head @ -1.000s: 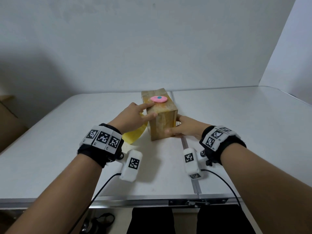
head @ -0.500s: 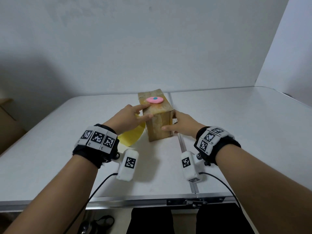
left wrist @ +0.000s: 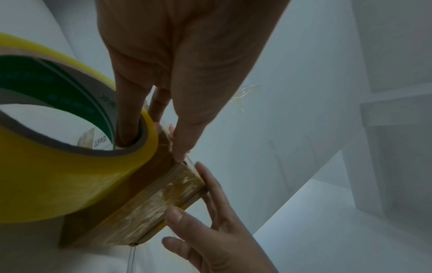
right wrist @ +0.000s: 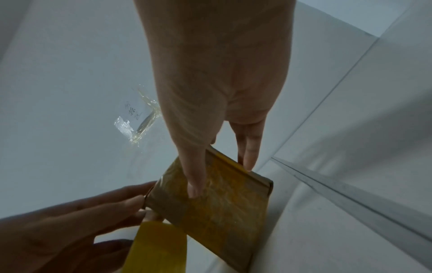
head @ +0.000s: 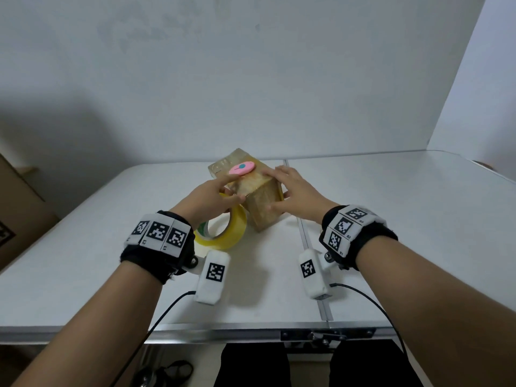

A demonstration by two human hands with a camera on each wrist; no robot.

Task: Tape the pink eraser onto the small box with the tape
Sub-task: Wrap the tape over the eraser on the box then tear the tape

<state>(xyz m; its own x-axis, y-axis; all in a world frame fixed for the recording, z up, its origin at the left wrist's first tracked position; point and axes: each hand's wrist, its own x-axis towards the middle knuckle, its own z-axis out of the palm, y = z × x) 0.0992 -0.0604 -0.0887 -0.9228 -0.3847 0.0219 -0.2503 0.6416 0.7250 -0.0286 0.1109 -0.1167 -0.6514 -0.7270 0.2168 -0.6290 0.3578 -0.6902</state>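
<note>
White table (head: 391,219) fills the view. Nearest, the left hand (head: 208,201) hooks a finger through the yellow tape roll (head: 223,231) and touches the box (head: 259,199). Beyond, the right hand (head: 296,192) lies with straight fingers flat against the box. On its top sits the pink eraser (head: 241,168).

Pink eraser (head: 241,168) with a blue dot — brown box (head: 262,203), yellow tape roll (head: 223,231) with green inner core, white table (head: 391,219).
</note>
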